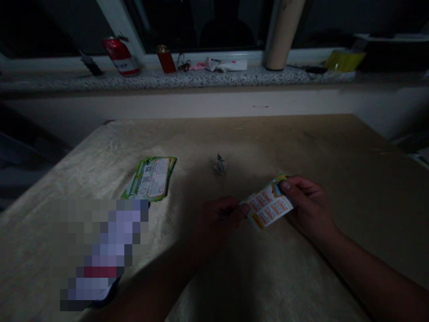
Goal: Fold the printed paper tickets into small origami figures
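Note:
Above the table, both my hands hold a small printed paper packet (271, 205) with orange and white blocks of text and a yellow-green edge. My left hand (223, 214) pinches its lower left side. At its upper right end, my right hand (310, 199) grips it with the thumb on top. Farther back in the middle lies a small folded paper piece (220, 165), which touches neither hand. To the left rests a stack of green printed packets (150, 178), slightly fanned.
A pixelated, phone-like object (110, 255) lies on the table (268, 147) at the near left. On the granite windowsill (208, 79) stand a red can (120, 56), an orange-red bottle (166, 60), a white tube (231, 65), a cardboard roll (284, 33) and a yellow container (345, 60).

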### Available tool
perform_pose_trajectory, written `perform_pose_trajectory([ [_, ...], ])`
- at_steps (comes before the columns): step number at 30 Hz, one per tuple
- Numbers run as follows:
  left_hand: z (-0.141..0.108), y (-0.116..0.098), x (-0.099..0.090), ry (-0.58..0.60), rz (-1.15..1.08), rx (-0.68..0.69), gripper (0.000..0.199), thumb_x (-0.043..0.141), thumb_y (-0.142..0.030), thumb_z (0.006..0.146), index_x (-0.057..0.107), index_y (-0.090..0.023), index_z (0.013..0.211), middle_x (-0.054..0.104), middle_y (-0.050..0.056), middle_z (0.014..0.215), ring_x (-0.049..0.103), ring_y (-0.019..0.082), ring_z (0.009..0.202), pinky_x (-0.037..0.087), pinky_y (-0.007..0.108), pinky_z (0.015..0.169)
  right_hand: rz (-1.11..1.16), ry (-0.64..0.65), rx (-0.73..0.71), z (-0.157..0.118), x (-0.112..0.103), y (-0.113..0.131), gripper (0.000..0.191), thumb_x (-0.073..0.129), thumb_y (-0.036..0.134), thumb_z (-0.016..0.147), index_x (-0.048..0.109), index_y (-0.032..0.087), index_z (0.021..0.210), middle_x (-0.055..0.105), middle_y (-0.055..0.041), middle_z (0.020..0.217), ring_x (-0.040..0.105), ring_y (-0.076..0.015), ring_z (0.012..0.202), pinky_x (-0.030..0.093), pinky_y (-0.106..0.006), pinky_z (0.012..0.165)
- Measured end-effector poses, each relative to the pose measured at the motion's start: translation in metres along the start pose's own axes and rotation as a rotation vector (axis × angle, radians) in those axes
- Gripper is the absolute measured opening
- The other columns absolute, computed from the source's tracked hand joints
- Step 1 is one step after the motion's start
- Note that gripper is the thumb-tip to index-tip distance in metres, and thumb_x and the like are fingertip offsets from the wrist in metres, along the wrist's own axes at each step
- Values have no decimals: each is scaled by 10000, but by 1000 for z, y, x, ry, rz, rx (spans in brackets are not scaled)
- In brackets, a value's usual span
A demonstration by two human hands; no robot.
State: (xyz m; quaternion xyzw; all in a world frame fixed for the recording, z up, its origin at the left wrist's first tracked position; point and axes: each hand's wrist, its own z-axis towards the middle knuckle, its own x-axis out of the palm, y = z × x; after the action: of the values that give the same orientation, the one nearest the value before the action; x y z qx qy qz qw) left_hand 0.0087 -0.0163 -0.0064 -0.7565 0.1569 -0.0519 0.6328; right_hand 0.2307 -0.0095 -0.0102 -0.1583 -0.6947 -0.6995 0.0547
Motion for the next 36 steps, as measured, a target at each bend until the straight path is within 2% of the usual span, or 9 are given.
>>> perform_pose_trajectory([
  [4, 0, -4, -1, 11, 15, 23, 385, 662, -489, 867, 634, -163, 665, 520, -28, 605, 472, 115, 592, 355, 239, 552, 2, 5, -8, 0, 0, -1, 159, 871, 380, 763, 775, 254, 778, 754, 7, 673, 665, -134, 542, 544, -243, 502],
  [12, 0, 4, -1, 18, 6, 33, 400, 663, -510, 882, 645, -157, 695, 502, -33, 616, 446, 108, 592, 333, 234, 544, -12, 10, -16, 0, 0, 0, 178, 872, 387, 762, 773, 239, 756, 745, 11, 646, 650, -112, 522, 530, -213, 492],
  [18, 0, -2, -1, 31, 49, 72, 376, 669, -494, 843, 644, -149, 693, 491, -31, 612, 433, 105, 576, 323, 235, 525, 2, 25, 18, 0, 1, 0, 190, 891, 387, 737, 777, 235, 728, 752, 14, 639, 658, -105, 515, 533, -196, 492],
  [26, 0, -3, 2, 55, 9, 105, 247, 702, -399, 815, 714, -153, 796, 685, 32, 734, 622, 160, 668, 480, 266, 615, -126, 210, 70, -3, 5, 2, 172, 883, 356, 739, 789, 214, 719, 744, -1, 615, 654, -106, 504, 515, -187, 485],
  [32, -1, 0, 2, 79, 119, 174, 243, 684, -391, 849, 717, -155, 801, 682, 23, 715, 620, 147, 640, 457, 245, 581, -215, 314, 80, -5, 9, 5, 189, 844, 355, 772, 770, 194, 706, 744, -18, 640, 661, -123, 529, 522, -209, 491],
  [36, -1, 1, 2, 68, 215, 163, 281, 628, -408, 880, 702, -161, 770, 657, 15, 690, 592, 145, 617, 438, 257, 576, -262, 372, 70, -5, 10, 2, 187, 805, 348, 810, 750, 194, 718, 731, -11, 637, 658, -126, 535, 523, -222, 503],
])
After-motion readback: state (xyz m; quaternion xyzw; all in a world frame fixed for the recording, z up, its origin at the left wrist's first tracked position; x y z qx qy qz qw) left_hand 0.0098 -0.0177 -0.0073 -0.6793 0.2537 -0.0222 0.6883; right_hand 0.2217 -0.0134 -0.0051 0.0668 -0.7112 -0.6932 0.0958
